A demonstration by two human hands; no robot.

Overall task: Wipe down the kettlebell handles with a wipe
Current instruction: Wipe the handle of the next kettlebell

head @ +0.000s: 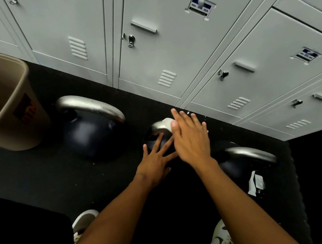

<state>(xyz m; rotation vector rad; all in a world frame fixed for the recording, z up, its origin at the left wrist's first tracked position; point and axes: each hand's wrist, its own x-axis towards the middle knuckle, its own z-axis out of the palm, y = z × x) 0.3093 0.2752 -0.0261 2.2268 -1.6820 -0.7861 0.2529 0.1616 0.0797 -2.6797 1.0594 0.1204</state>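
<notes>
Middle kettlebell (152, 142): stands on the black floor (43, 172) in front of the lockers; mostly covered by both hands, with one end of its silver handle (157, 126) showing.
Wipe (167, 121): white, bunched on the middle kettlebell's handle, under the right hand's thumb and fingers.
Right hand (192, 138): laid flat over the middle kettlebell's handle, fingers straight and slightly apart, pressing the wipe onto the metal.
Left hand (156, 161): fingers spread wide, resting on the dark body of the middle kettlebell just below its handle; two fingertips reach under the handle's arch.
Left kettlebell (90, 132): to the left of the middle kettlebell and apart from it, upright, silver handle (89, 106) bare.
Right kettlebell (231, 168): to the right of the middle kettlebell, partly behind the right forearm, silver handle (251, 153) bare.
Bin (2, 97): tan, further left of the middle kettlebell, just beyond the left kettlebell.
Packet (255, 183): white and crumpled, on the floor right of the middle kettlebell, just beside the right kettlebell.
Lockers (169, 52): grey doors with latches and labels, behind the middle kettlebell.
Shoes (83, 221): light-coloured, on the floor on the near side of the middle kettlebell.
</notes>
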